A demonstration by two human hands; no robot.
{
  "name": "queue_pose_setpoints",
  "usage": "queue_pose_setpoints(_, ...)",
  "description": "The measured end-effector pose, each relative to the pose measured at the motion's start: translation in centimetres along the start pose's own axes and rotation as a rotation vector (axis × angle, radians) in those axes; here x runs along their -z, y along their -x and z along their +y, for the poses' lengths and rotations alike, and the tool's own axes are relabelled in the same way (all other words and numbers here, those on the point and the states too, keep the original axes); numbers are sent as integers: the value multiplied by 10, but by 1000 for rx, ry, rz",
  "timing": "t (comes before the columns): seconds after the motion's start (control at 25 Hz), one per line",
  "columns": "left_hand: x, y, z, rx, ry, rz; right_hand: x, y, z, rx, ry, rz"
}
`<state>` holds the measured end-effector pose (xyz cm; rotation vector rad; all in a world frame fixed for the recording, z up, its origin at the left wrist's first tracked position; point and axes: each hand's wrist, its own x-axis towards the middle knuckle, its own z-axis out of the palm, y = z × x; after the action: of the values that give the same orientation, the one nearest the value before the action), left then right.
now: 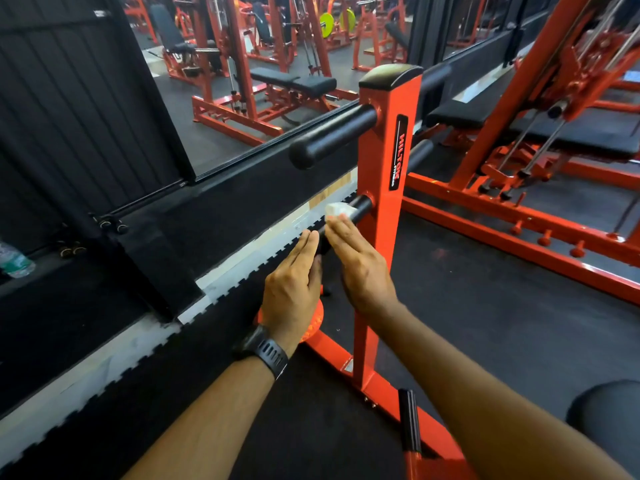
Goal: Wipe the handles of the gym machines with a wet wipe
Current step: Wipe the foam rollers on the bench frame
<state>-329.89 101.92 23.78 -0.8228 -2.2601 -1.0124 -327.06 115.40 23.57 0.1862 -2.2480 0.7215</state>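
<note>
A red upright post [381, 258] carries two black padded handles that stick out to the left. The upper handle [332, 140] is bare. On the lower handle [363, 203] lies a crumpled white wet wipe [336, 209]. My right hand [360, 265] lies over this handle with straight fingers, its fingertips at the wipe. With its fingers straight too, my left hand [291, 292] touches the handle's free end from the left; it wears a black watch at the wrist. Both hands hide the middle part of the lower handle.
A mirror wall [242, 98] runs behind the post above a black ledge. A red cable machine with a black bench [519, 209] stands to the right. A water bottle [14, 261] lies at far left. A black pad [609, 410] is at bottom right.
</note>
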Motion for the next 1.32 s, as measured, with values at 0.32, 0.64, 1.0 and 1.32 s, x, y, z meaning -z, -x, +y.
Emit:
queue_pose_setpoints(0.32, -9, 1, 0, 6, -26, 96, 43, -67, 41, 501, 252, -463)
queue_pose_setpoints(0.64, -15, 1, -2, -1, -51, 114, 52, -116, 31, 512, 394, -769)
queue_pose_setpoints(1.0, -12, 1, -2, 14, -14, 94, 43, -79, 41, 185, 385, -330)
queue_pose_setpoints(1.32, -6, 0, -2, 15, 38, 40, 15, -46, -15, -619, -122, 237)
